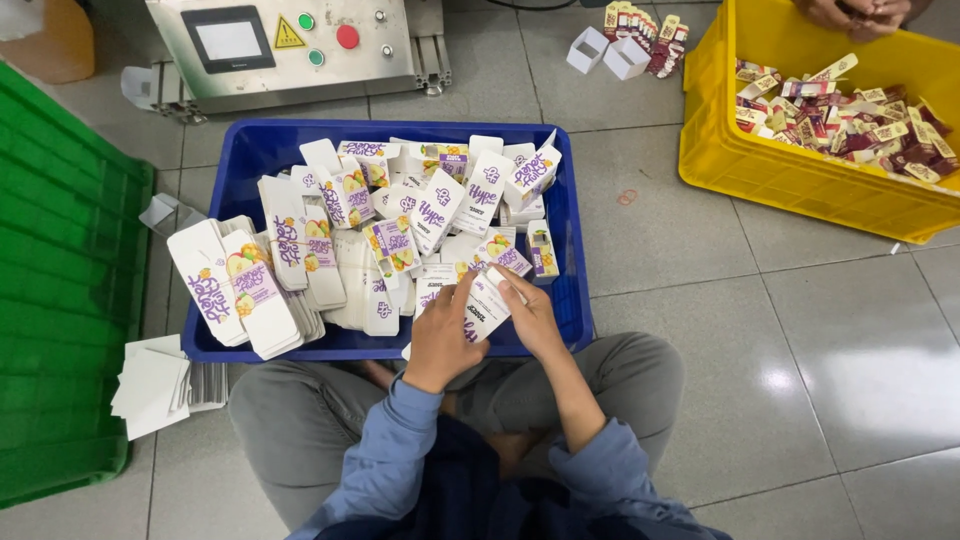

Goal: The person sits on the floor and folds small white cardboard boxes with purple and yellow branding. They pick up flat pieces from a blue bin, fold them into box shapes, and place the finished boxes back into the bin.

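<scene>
I sit cross-legged on a tiled floor. Both hands hold one small white carton with purple print over the near edge of a blue crate. My left hand grips its left side, thumb on top. My right hand pinches its right end. The blue crate holds several flat and folded white-and-purple cartons. A bundle of flat carton blanks leans over the crate's left rim.
A yellow crate of red-and-cream cartons stands at the back right, another person's hands above it. A green crate lies at left, a grey machine with buttons behind. White card stacks lie on the floor.
</scene>
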